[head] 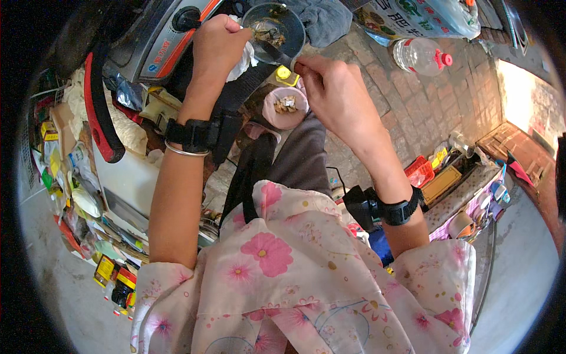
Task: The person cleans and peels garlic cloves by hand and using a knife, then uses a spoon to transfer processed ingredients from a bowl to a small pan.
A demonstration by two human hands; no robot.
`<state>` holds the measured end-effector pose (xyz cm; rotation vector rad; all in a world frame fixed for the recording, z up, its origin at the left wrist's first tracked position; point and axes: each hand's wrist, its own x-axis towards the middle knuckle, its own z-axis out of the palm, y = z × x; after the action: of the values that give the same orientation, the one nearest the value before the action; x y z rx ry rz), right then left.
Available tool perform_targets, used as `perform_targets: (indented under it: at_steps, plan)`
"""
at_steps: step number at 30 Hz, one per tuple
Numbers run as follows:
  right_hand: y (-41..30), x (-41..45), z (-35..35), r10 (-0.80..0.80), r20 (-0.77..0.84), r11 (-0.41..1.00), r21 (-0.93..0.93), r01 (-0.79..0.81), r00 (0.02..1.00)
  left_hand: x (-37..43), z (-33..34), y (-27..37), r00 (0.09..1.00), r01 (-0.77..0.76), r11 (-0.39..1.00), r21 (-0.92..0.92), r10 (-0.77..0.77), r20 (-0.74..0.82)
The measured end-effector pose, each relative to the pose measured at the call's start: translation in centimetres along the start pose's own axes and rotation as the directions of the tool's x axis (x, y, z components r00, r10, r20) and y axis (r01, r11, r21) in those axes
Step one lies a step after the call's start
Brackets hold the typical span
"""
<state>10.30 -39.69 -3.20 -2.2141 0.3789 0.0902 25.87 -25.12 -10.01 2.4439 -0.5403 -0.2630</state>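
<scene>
My left hand (221, 48) is curled into a fist beside a dark round pan (298, 40), with its thumb pressed to the forefinger. From there a dark flat strip (272, 52) slants across the pan's near side to my right hand (338, 84). The thumb and forefinger of that hand pinch the strip's other end; what the strip is made of cannot be made out. Wet dark scraps (267, 35) lie in the pan. Crumpled white paper or plastic (243, 64) shows just below my left hand, partly hidden by it.
Between my hands and knees stands a small pink-lined bin (272, 116) holding pale scraps, with a yellow-capped bottle (283, 73) behind. A gas stove (166, 44) is at left. On the brick floor lies a large clear bottle (418, 56); a grey cloth (325, 22) is beside the pan.
</scene>
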Motion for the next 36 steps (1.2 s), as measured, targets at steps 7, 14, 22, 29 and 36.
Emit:
perform_targets:
  at_steps: [7, 14, 22, 29, 36]
  plan:
    - [0.0, 0.3, 0.1, 0.029, -0.046, 1.000, 0.010, -0.029, 0.999, -0.1, 0.0, 0.0, 0.998, 0.059, 0.997, -0.044, -0.059, 0.017]
    - [0.3, 0.7, -0.6, 0.033, -0.069, 0.998, 0.048, -0.029, 0.997, -0.5, -0.1, 0.6, 0.997, 0.071, 0.997, -0.014, -0.071, 0.005]
    - [0.1, 0.8, -0.7, 0.023, -0.037, 0.999, 0.031, -0.021, 0.999, -1.0, 0.2, 0.4, 0.995, 0.095, 0.994, -0.057, -0.094, 0.018]
    - [0.7, 0.7, -1.4, 0.029, -0.009, 1.000, 0.000, -0.029, 1.000, -1.6, 0.0, 1.5, 0.992, 0.127, 0.990, -0.067, -0.128, 0.002]
    - [0.6, 0.8, -1.7, -0.012, 0.001, 0.998, -0.057, 0.012, 1.000, -1.6, -0.1, 1.4, 0.995, 0.094, 0.995, -0.045, -0.095, -0.011]
